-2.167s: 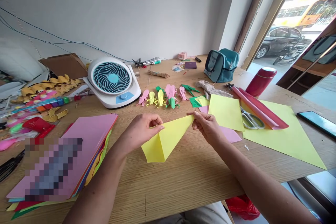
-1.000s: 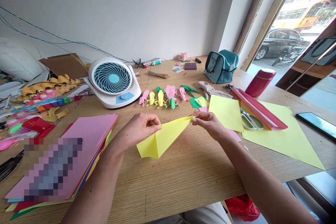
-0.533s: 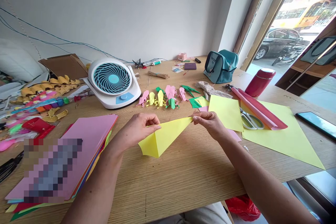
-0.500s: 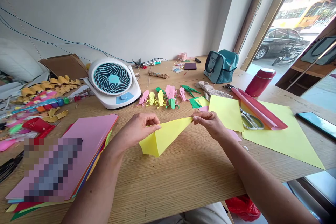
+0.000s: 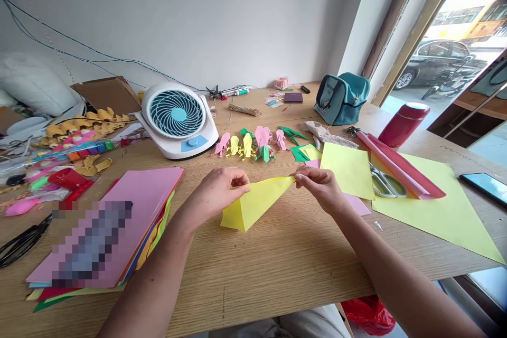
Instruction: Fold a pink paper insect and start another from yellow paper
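A folded sheet of yellow paper (image 5: 259,199) is stretched between my two hands, just above the wooden table. My left hand (image 5: 222,190) pinches its top edge near the left end, thumb in front. The far right corner is pinched by my right hand (image 5: 320,184), fingertips pressed together. A crease runs down the paper, and its left part hangs at an angle. Behind it stands a row of small folded paper figures in pink (image 5: 263,137), yellow (image 5: 247,147) and green (image 5: 265,154).
A white fan (image 5: 178,121) stands behind my left hand. Coloured paper (image 5: 146,190) is stacked on the left. On the right lie yellow sheets (image 5: 431,211), scissors (image 5: 388,185), a red bottle (image 5: 404,124), a teal bag (image 5: 343,97) and a phone (image 5: 485,190).
The whole view has shifted slightly, so things sit farther right in it. Both hands keep their pinch on the yellow paper, whose hanging left part has turned a little.
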`<state>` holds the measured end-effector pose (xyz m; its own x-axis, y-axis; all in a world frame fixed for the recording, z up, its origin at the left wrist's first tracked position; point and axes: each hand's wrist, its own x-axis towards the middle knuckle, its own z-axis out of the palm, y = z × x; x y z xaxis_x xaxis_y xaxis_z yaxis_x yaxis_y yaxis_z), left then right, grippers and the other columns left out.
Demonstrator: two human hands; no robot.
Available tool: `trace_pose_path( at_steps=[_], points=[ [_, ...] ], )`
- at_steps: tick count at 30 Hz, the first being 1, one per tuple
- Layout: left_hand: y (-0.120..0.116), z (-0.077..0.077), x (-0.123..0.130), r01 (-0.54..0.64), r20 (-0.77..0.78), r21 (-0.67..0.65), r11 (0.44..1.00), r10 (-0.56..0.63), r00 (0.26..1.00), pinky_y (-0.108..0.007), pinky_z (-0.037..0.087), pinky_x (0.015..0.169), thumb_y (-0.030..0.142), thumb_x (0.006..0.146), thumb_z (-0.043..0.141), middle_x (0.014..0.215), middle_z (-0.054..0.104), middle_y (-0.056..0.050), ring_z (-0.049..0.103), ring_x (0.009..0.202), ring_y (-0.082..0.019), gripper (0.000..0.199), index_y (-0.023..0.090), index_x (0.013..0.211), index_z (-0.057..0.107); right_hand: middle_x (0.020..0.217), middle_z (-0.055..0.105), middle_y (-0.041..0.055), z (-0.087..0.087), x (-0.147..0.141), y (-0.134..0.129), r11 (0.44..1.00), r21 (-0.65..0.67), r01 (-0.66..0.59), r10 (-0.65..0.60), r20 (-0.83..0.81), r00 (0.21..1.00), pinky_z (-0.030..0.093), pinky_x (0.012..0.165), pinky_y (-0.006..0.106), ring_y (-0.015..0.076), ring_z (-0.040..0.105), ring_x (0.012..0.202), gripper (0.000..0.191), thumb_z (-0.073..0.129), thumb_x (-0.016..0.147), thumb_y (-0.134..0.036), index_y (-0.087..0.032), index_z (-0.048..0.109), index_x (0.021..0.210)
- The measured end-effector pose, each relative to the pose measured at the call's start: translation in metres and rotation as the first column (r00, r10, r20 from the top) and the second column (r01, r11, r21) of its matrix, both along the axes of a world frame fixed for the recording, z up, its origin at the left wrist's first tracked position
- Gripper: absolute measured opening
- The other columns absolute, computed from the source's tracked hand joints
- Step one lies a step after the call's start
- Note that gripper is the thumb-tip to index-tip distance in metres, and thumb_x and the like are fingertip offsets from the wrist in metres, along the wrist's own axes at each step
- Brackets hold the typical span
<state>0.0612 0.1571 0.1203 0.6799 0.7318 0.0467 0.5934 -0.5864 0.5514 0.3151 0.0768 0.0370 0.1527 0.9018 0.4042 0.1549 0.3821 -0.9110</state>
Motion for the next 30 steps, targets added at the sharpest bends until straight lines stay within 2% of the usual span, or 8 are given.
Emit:
trace_pose_path(
  at_steps=[9, 14, 22, 30],
  points=[
    [-0.014, 0.001, 0.012, 0.05, 0.058, -0.006, 0.999, -0.05, 0.997, -0.024, 0.041, 0.069, 0.024, 0.082, 0.061, 0.086, 0.072, 0.001, 0.063, 0.078, -0.014, 0.011, 0.021, 0.079, 0.071, 0.065, 0.062, 0.0012, -0.004, -0.004, 0.001, 0.999, 0.043, 0.016, -0.015, -0.018, 1.0, 0.042, 0.063, 0.03, 0.0165, 0.053, 0.069, 0.017, 0.069, 0.085, -0.037, -0.024, 0.075, 0.076],
    [-0.018, 0.001, 0.012, 0.057, 0.068, -0.003, 0.998, -0.057, 0.996, -0.025, 0.042, 0.073, 0.033, 0.081, 0.067, 0.091, 0.073, 0.003, 0.064, 0.084, -0.015, 0.012, 0.024, 0.087, 0.073, 0.067, 0.063, 0.0021, -0.004, -0.005, 0.002, 0.998, 0.034, 0.057, -0.055, -0.043, 0.998, 0.042, 0.06, 0.029, 0.0158, 0.054, 0.067, 0.022, 0.07, 0.084, -0.037, -0.023, 0.072, 0.067],
    [-0.023, 0.005, 0.008, 0.062, 0.006, -0.007, 0.998, -0.062, 0.998, -0.025, 0.042, 0.072, 0.049, 0.07, 0.076, 0.096, 0.073, 0.004, 0.064, 0.086, -0.017, 0.033, 0.028, 0.096, 0.072, 0.066, 0.063, 0.0027, -0.003, -0.006, 0.0, 0.989, 0.033, 0.143, -0.141, -0.062, 0.988, 0.042, 0.06, 0.028, 0.0158, 0.055, 0.066, 0.027, 0.072, 0.082, -0.039, -0.022, 0.069, 0.061],
    [-0.027, 0.009, 0.01, 0.0, 0.003, 0.045, 0.999, 0.0, 1.0, -0.026, 0.038, 0.067, 0.03, 0.08, 0.067, 0.089, 0.072, 0.005, 0.062, 0.08, -0.014, 0.008, 0.025, 0.084, 0.072, 0.066, 0.063, 0.0022, -0.001, -0.007, -0.002, 0.981, 0.045, 0.188, -0.185, -0.068, 0.98, 0.045, 0.061, 0.027, 0.0153, 0.057, 0.067, 0.028, 0.072, 0.081, -0.038, -0.022, 0.068, 0.059]
  ],
)
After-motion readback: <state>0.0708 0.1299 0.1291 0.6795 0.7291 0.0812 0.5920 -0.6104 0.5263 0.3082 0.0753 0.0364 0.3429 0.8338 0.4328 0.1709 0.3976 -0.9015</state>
